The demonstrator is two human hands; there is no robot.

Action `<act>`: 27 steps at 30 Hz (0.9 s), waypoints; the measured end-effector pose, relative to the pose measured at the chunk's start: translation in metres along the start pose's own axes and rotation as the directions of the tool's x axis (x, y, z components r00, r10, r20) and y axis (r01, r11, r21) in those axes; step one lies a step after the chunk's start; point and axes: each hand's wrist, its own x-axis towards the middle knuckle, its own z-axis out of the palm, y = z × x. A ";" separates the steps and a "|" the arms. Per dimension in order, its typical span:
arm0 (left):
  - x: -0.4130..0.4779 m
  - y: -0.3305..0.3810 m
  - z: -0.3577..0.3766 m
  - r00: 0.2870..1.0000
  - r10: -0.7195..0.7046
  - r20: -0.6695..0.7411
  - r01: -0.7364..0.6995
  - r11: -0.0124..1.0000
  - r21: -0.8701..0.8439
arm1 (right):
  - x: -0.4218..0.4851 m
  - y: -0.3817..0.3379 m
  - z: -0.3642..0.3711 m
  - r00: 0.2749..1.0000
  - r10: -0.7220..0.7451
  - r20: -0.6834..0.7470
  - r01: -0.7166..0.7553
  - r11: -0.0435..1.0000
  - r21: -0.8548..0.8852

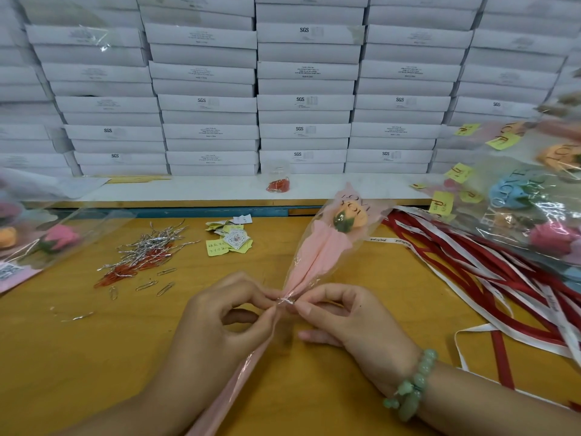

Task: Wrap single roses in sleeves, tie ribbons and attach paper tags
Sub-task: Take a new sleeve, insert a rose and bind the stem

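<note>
Sleeved rose [349, 220], bloom toward the far edge of the bench [94, 357]: my left hand [220, 313] and right hand [345, 319] pinch the wire tie [284, 301], cinching its neck.

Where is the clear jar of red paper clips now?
Head view, centre: the jar stands on the white ledge before the stacked white boxes, left of the sleeved rose.
</note>
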 end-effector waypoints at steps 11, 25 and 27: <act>-0.001 0.009 0.001 0.993 -0.120 -0.007 0.117 0.978 -0.174 | 0.003 -0.005 -0.002 0.996 0.049 0.078 -0.048 0.999 -0.008; 0.000 0.004 0.001 0.990 -0.139 0.000 0.137 0.977 -0.164 | 0.003 -0.006 -0.002 0.997 0.050 0.062 -0.050 0.999 0.002; -0.001 0.004 0.001 0.991 -0.136 -0.001 0.134 0.980 -0.147 | 0.003 -0.007 -0.003 0.996 0.051 0.075 -0.051 0.999 -0.010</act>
